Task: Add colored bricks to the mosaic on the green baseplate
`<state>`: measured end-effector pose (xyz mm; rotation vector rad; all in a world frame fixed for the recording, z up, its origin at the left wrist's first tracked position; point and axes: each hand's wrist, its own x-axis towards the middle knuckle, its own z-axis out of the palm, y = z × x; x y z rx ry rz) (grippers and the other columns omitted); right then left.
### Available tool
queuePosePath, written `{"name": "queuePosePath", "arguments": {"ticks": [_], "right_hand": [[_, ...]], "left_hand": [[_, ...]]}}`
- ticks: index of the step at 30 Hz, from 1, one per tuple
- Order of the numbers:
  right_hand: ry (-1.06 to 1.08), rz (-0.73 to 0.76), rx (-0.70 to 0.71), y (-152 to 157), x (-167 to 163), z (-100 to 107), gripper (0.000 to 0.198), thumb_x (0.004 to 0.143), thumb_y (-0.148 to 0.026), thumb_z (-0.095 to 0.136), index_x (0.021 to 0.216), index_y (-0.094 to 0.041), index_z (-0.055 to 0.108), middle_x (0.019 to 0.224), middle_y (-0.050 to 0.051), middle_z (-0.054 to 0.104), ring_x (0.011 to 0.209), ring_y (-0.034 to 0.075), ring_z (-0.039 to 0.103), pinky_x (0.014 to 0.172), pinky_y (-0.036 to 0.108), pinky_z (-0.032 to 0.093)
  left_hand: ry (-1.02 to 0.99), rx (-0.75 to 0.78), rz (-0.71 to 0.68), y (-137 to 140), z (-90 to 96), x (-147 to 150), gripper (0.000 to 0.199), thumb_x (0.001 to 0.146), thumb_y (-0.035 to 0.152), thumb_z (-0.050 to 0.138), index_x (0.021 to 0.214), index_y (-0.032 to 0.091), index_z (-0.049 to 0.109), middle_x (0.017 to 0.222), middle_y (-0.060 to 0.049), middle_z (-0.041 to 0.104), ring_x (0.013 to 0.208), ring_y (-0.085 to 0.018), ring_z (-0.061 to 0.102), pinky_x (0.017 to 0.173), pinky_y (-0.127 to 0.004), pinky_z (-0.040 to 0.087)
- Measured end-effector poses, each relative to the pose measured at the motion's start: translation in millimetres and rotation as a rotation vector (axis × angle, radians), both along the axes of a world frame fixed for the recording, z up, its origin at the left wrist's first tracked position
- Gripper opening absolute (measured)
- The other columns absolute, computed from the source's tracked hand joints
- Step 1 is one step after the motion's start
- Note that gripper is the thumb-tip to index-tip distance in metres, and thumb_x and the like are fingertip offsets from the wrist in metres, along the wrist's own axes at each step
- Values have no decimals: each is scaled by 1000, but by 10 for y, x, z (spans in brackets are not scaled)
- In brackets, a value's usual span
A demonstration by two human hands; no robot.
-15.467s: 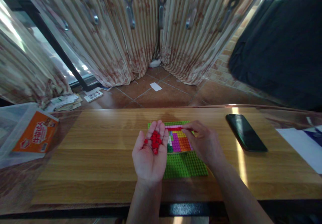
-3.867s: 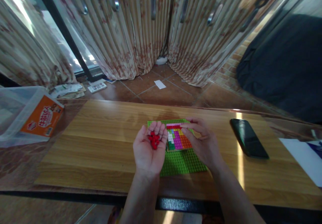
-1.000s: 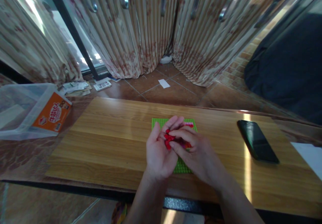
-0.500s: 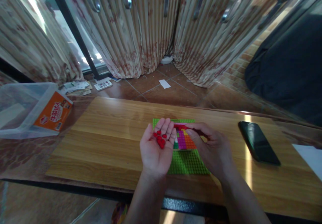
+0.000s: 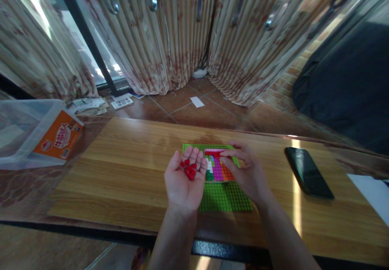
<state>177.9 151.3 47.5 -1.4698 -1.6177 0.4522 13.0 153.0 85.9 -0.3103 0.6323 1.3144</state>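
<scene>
My left hand [image 5: 185, 185] is palm up with its fingers slightly curled, and several small red toy bricks [image 5: 190, 171] lie in it. My right hand [image 5: 246, 171] reaches over the green studded baseplate [image 5: 225, 199]. Its thumb and index finger are pinched at a red brick [image 5: 216, 154] near the back of the plate. Pink, purple, orange, white and dark green bricks [image 5: 218, 173] cover the back part of the plate in a flat patch. The right fingers hide some of this patch, and the left fingertips overlap its left side.
A black phone [image 5: 308, 173] lies on the wooden table [image 5: 121, 173] to the right, with white paper [image 5: 369, 193] beyond it. At the left stands a clear plastic bin [image 5: 18, 162] with an orange label. Curtains [image 5: 179, 59] hang behind the table.
My right hand has shifted slightly, and its fingers now press at the red row on the plate, which shows more plainly. The left hand still holds the red bricks. The view has shifted slightly.
</scene>
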Motion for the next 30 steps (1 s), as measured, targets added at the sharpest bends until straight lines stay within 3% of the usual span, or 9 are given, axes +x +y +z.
{"name": "queuePosePath", "arguments": {"ticks": [7, 14, 22, 27, 30], "right_hand": [[297, 15, -100, 79, -30, -48, 11, 76, -31, 68, 83, -22, 71, 113, 6, 62, 108, 22, 58, 99, 45, 41], [739, -23, -330, 99, -129, -34, 25, 62, -33, 78, 81, -21, 68, 92, 3, 70, 73, 15, 64, 67, 31, 53], [776, -2, -348, 109, -163, -14, 24, 61, -32, 78, 79, -21, 66, 73, -2, 69, 59, 13, 61, 58, 30, 52], [700, 17, -304, 94, -146, -85, 23, 67, -33, 74, 87, -22, 68, 81, 1, 71, 68, 15, 63, 65, 32, 53], [593, 16, -200, 81, -113, -94, 27, 71, -34, 72, 97, -25, 68, 92, 2, 71, 81, 17, 64, 75, 37, 53]], "left_hand": [[6, -3, -9, -7, -1, -6, 25, 87, 28, 49, 77, 12, 66, 74, -7, 65, 72, -13, 64, 72, -27, 52], [5, 0, -7, -7, 1, 8, 26, 87, 28, 49, 77, 11, 65, 73, -7, 65, 71, -13, 64, 71, -27, 53], [32, 9, -9, -12, -4, 12, 26, 87, 29, 49, 77, 12, 66, 73, -7, 66, 72, -13, 64, 72, -27, 53], [23, 78, -50, -25, 5, 8, 28, 88, 31, 48, 81, 12, 67, 77, -8, 68, 78, -14, 66, 80, -29, 52], [10, 142, -81, -41, 38, 17, 34, 89, 37, 46, 89, 12, 68, 93, -11, 70, 94, -19, 66, 89, -33, 50]]}}
